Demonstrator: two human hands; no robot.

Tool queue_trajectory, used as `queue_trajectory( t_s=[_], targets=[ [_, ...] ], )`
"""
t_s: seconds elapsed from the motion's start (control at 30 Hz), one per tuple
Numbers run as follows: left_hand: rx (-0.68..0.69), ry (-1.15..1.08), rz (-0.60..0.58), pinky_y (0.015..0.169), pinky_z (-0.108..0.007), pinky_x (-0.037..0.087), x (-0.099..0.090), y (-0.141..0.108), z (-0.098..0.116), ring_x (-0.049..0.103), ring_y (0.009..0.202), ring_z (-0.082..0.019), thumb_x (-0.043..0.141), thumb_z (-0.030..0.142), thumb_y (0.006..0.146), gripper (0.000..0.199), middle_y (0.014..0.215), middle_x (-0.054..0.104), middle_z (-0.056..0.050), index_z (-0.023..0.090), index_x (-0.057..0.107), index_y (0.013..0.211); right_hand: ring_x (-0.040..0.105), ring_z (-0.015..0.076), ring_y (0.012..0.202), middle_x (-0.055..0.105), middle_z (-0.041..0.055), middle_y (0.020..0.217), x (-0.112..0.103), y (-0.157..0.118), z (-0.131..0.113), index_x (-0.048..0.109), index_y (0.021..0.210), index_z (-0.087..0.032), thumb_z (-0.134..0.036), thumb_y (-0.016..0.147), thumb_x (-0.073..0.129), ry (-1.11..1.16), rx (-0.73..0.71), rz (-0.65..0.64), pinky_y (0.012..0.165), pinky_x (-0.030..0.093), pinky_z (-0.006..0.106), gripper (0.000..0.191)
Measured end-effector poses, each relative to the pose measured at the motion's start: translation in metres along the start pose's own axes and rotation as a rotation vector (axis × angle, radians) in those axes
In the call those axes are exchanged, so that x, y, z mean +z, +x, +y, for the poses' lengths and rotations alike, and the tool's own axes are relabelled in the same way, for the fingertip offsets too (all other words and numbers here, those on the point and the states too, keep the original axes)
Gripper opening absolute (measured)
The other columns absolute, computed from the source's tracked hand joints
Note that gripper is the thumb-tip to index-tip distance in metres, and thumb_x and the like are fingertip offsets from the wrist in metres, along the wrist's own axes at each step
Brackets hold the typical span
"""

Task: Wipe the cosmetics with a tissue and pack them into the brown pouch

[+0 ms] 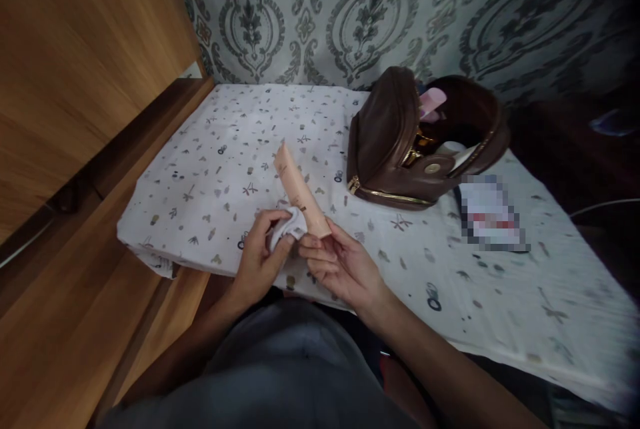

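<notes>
Tube (296, 184) is mid-frame, slightly left of center, up in your hands over the bench (200, 149). It's peach and slanted: flat end toward the upper left, other end lower right, at your right hand (347, 272). Right fingers closed around that lower end, thumb along its right side. Small dark print on the tube, too small to read.

Your left hand (261, 252), just left of it, has a white cloth (293, 226) bunched between thumb and fingers. Fingers narrow, pinching it. Cloth sits against the lower left side of the tube. Your hands are near each other, lower middle of the frame.

Brown bag (385, 132) stands on the bench, right of center, top open, gold zip along its lower front. Inside you've got a pink item (433, 102), some gold pieces (411, 157) and a white item (454, 147), partly hidden by the bag wall. Right of the bag, a pixelated item (490, 216) lies near it; can't tell what.

Bench cover is white with small printed motifs. Gray patterned wallpaper (305, 22) across the top, wood cabinet (95, 49) upper left, white cable (605, 204) at the right edge. Your dark top (300, 376) fills bottom center.
</notes>
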State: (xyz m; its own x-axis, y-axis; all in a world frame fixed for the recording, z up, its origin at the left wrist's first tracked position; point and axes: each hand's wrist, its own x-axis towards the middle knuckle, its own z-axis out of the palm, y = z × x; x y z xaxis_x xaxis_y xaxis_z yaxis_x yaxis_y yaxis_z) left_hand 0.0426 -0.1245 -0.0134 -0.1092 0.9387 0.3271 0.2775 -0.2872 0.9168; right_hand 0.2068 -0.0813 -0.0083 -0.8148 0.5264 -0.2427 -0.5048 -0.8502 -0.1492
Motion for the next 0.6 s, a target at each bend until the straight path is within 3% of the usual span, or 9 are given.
queue_trajectory(
  t_s=[0.1, 0.2, 0.3, 0.37, 0.43, 0.5, 0.6],
  targets=[
    [-0.136, -0.144, -0.033, 0.093, -0.03, 0.046, 0.0, -0.006, 0.004, 0.059, 0.104, -0.018, 0.058, 0.034, 0.096, 0.023, 0.107, 0.063, -0.004, 0.022, 0.056, 0.115, 0.038, 0.0036, 0.049, 0.053, -0.002, 0.069, 0.003, 0.003, 0.001, 0.051, 0.087, -0.018, -0.039, 0.093, 0.063, -0.194, -0.071, 0.035, 0.039, 0.032, 0.009, 0.025],
    [-0.245, -0.204, -0.011, 0.095, -0.03, 0.047, -0.002, -0.005, 0.003, 0.06, 0.104, -0.017, 0.056, 0.041, 0.097, 0.026, 0.108, 0.064, -0.004, 0.022, 0.057, 0.114, 0.044, 0.0052, 0.05, 0.061, -0.0017, 0.073, 0.003, 0.008, 0.013, 0.049, 0.105, -0.022, -0.052, 0.087, 0.069, -0.477, -0.224, 0.097, 0.042, 0.032, 0.013, 0.04],
    [-0.376, -0.333, -0.051, 0.072, -0.029, 0.054, 0.002, -0.004, 0.003, 0.064, 0.072, -0.014, 0.058, 0.049, 0.095, 0.031, 0.084, 0.062, 0.001, 0.022, 0.053, 0.111, 0.051, 0.0096, 0.051, 0.06, -0.0043, 0.07, 0.0, 0.012, 0.028, 0.039, 0.131, -0.028, -0.062, 0.087, 0.064, -0.773, -0.36, 0.135, 0.045, 0.036, 0.018, 0.061],
    [-0.445, -0.467, -0.107, 0.05, -0.026, 0.049, 0.007, -0.005, 0.004, 0.055, 0.048, -0.011, 0.059, 0.052, 0.093, 0.034, 0.071, 0.056, 0.005, 0.023, 0.048, 0.107, 0.055, 0.0126, 0.053, 0.058, -0.0046, 0.067, -0.001, 0.012, 0.034, 0.028, 0.145, -0.027, -0.063, 0.092, 0.053, -0.994, -0.393, 0.146, 0.048, 0.041, 0.023, 0.068],
    [-0.45, -0.557, -0.137, 0.039, -0.024, 0.042, 0.008, -0.003, 0.007, 0.049, 0.04, -0.009, 0.061, 0.051, 0.091, 0.034, 0.068, 0.054, 0.006, 0.023, 0.046, 0.103, 0.058, 0.0145, 0.057, 0.059, -0.0026, 0.07, -0.001, 0.01, 0.033, 0.019, 0.153, -0.026, -0.061, 0.098, 0.042, -1.199, -0.388, 0.155, 0.053, 0.046, 0.028, 0.07],
    [-0.414, -0.567, -0.122, 0.044, -0.025, 0.046, 0.004, 0.001, 0.009, 0.052, 0.045, -0.009, 0.065, 0.047, 0.09, 0.033, 0.075, 0.057, 0.004, 0.022, 0.048, 0.102, 0.059, 0.0146, 0.057, 0.061, -0.001, 0.074, 0.001, 0.005, 0.026, 0.014, 0.158, -0.025, -0.058, 0.101, 0.037, -1.362, -0.363, 0.151, 0.059, 0.05, 0.032, 0.069],
    [-0.316, -0.397, -0.034, 0.075, -0.031, 0.055, -0.01, 0.01, 0.009, 0.064, 0.078, -0.015, 0.069, 0.04, 0.087, 0.035, 0.098, 0.064, -0.003, 0.02, 0.053, 0.11, 0.057, 0.0141, 0.057, 0.061, -0.0021, 0.074, 0.007, 0.001, 0.009, 0.022, 0.157, -0.025, -0.053, 0.101, 0.041, -1.534, -0.361, 0.16, 0.067, 0.05, 0.036, 0.066]
  ],
)
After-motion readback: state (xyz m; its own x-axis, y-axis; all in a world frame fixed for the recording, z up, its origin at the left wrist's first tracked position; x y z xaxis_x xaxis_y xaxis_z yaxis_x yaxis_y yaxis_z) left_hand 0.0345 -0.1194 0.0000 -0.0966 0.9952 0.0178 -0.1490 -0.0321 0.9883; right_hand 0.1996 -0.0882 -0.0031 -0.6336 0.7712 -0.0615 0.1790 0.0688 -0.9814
